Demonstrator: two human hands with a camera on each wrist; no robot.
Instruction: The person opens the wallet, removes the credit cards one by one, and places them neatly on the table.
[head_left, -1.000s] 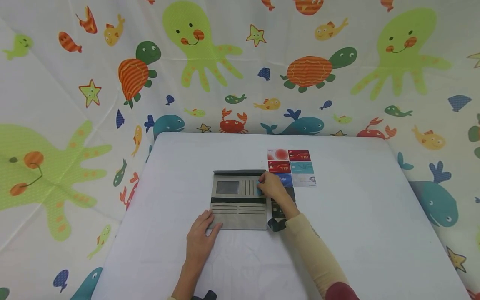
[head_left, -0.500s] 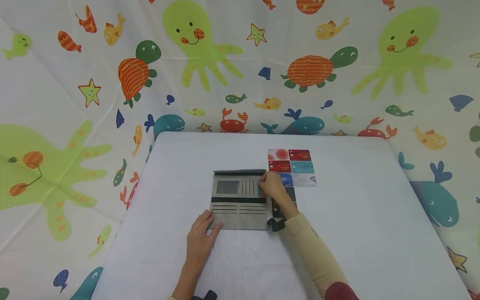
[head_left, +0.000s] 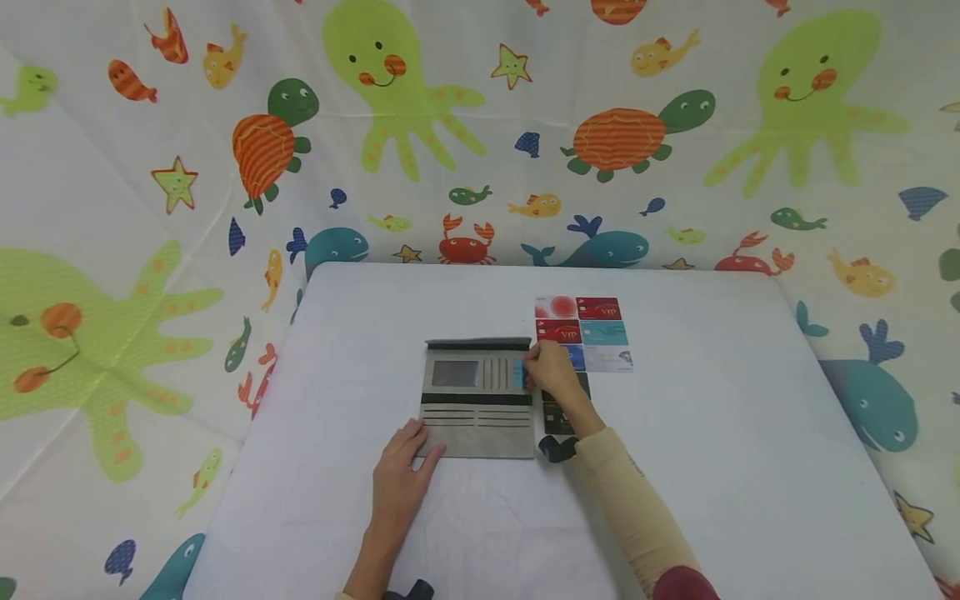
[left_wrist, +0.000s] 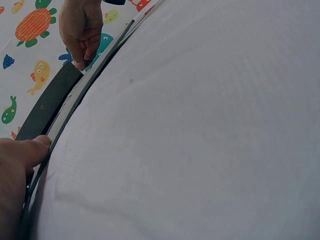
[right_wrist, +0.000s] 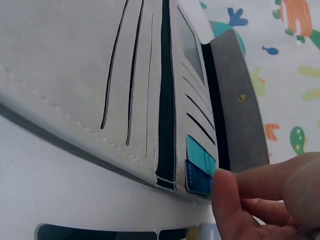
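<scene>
A grey wallet (head_left: 480, 433) lies unfolded on the white table, its card slots and a clear window facing up. My left hand (head_left: 401, 475) rests at its lower left corner, the thumb by the bottom edge. In the right wrist view a teal card (right_wrist: 200, 154) and a dark blue card (right_wrist: 197, 179) sit side by side in the slots near the wallet's side edge. My right hand (head_left: 551, 371) is there, thumb and a finger pinching at the dark blue card's outer edge. The hand covers part of that card in the head view.
Several cards lie in rows right of the wallet, including a red VIP card (head_left: 598, 308), a teal VIP card (head_left: 604, 333) and a white card (head_left: 609, 359). Black cards (head_left: 558, 419) lie partly under the right forearm. A sea-animal curtain (head_left: 480, 125) hangs behind the table.
My right hand has shifted slightly right, baring more of the teal card in the slots. My left hand and the wallet have stayed in place.
</scene>
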